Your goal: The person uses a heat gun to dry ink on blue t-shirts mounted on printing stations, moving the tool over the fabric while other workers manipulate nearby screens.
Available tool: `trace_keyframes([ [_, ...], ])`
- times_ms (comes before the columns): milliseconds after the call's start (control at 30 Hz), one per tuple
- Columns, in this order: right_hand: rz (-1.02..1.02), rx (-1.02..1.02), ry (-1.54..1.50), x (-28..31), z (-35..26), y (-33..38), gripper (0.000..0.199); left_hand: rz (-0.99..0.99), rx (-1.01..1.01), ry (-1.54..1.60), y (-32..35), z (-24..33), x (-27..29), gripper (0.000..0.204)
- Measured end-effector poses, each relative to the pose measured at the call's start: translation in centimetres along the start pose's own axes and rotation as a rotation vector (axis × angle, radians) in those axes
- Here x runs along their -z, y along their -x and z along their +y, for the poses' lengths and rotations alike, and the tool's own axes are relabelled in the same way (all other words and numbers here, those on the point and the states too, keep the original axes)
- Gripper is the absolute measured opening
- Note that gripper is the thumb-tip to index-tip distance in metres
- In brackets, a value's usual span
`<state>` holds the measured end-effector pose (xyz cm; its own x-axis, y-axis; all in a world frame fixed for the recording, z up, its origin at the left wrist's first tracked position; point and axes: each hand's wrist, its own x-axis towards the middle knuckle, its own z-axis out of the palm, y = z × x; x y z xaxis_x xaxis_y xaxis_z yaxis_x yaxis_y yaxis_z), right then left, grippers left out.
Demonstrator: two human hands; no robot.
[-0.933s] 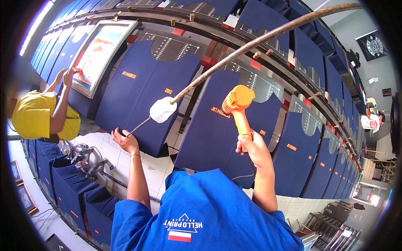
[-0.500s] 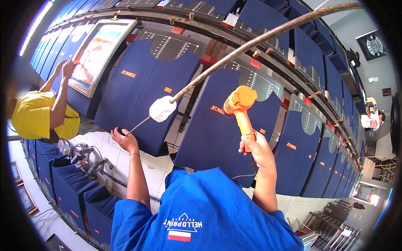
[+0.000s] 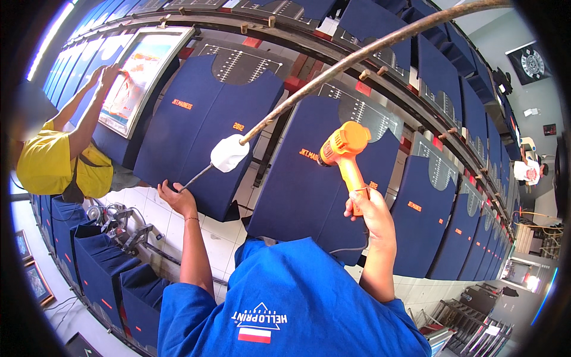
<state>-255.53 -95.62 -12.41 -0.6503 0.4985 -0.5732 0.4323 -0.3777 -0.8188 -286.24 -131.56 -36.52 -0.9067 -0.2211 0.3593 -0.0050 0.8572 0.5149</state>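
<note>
My right hand [image 3: 370, 212] grips the handle of an orange heat gun [image 3: 345, 144], whose nozzle points left at a navy shirt [image 3: 309, 178] laid flat on a board. My left hand [image 3: 176, 199] is closed on the thin dark end of a rod that carries a white pad [image 3: 229, 153]. The pad hovers over the gap between that shirt and another navy shirt [image 3: 196, 131]. A long brown stick [image 3: 369, 49] runs from the pad up to the upper right.
Navy shirts on boards [image 3: 440, 202] line a curved rail to the right and along the left edge. A co-worker in a yellow top [image 3: 56, 163] reaches up to a framed printing screen [image 3: 146, 74]. Metal clamps [image 3: 119, 223] sit on the white tiled surface at the lower left.
The co-worker's arms have risen higher onto the framed screen. My hands, the heat gun and the white pad have barely shifted.
</note>
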Motion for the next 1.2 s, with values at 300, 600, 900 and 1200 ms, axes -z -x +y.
trace_keyframes([
  [300, 0.059, 0.056, 0.0, -1.1, 0.1, 0.6, 0.029, 0.022, -0.063, -0.01, 0.0, -0.8, -0.3, 0.035],
  [600, 0.027, 0.048, -0.006, 0.0, 0.6, 0.5, 0.029, 0.018, -0.057, 0.0, 0.0, -0.5, -0.3, 0.035],
  [900, 0.049, 0.049, 0.009, -0.2, 0.4, 0.7, 0.031, -0.008, 0.011, 0.003, 0.0, -0.1, -0.1, 0.035],
  [1200, 0.037, 0.026, -0.018, 0.6, 0.5, 0.6, 0.027, -0.006, 0.031, 0.014, 0.1, 0.5, 0.1, 0.035],
])
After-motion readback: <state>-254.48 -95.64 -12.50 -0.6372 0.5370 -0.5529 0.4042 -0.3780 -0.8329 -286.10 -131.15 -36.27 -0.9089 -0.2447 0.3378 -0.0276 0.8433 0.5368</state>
